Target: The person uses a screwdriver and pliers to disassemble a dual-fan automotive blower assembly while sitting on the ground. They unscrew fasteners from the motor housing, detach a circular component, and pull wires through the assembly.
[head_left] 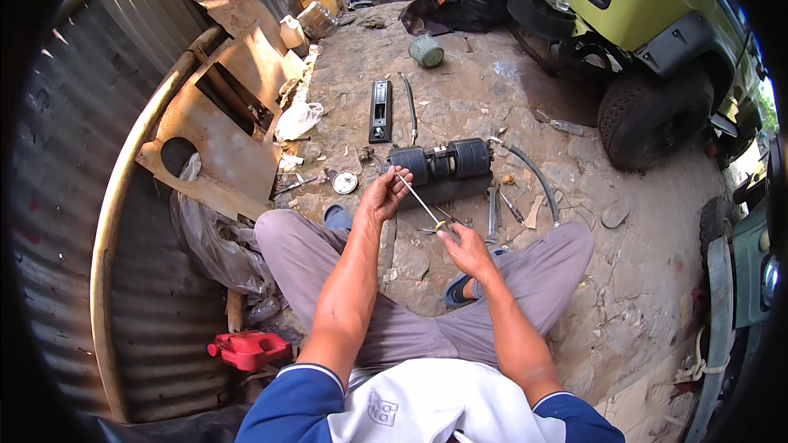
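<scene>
A screwdriver [420, 198] with a thin metal shaft and a yellowish handle slants between my hands. My right hand [468, 251] is closed around its handle. At the tip end, my left hand [386, 194] has its fingers curled together; whether they pinch the tip or a small part there is hidden. Just beyond my hands on the ground lies a black blower unit [472, 157] with two rounded housings and a narrower middle. My left fingers are close to its left end; I cannot tell if they touch it.
Around the unit lie a wrench [492, 213], a hose [533, 171], a shorter hose [409, 107], a black control panel [380, 111] and a round white gauge [345, 182]. A red jerrycan [250, 350] stands left of my leg. A yellow-green vehicle [636, 0] is parked far right.
</scene>
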Motion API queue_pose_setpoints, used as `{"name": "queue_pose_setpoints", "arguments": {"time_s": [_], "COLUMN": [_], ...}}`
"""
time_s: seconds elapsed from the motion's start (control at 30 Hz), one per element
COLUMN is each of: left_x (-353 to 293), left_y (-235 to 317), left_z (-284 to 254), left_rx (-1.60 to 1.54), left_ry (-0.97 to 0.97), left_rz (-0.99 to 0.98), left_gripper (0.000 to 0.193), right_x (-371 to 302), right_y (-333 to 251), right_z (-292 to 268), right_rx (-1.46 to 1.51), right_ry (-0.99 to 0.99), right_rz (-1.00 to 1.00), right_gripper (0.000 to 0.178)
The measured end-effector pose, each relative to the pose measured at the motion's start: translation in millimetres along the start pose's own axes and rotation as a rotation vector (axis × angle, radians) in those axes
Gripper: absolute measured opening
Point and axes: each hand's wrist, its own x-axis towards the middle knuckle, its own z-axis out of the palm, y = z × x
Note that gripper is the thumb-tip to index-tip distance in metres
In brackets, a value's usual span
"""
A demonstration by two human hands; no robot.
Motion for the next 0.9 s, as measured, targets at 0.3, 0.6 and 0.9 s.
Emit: {"name": "queue_pose_setpoints", "arguments": {"time_s": [0.3, 0.6, 0.9], "left_x": [2.0, 2.2, 11.3], "left_y": [-11.8, -16.4, -29.2], "left_z": [0.3, -4.9, -13.5], "left_rx": [0.034, 0.161, 0.342], "left_ry": [0.101, 0.023, 0.096], "left_rz": [-0.023, -0.005, -0.075], "left_gripper": [0.028, 0.030, 0.027], "right_x": [-1.4, 3.5, -1.0], "right_y": [11.0, 20.9, 13.1], "right_z": [2.4, -5.2, -6.0], "right_rx": [-0.026, 0.135, -0.148], "right_ry": [0.050, -0.048, 0.022], "right_rz": [-0.025, 0.137, 0.082], "right_gripper": [0.048, 0.042, 0.043]}}
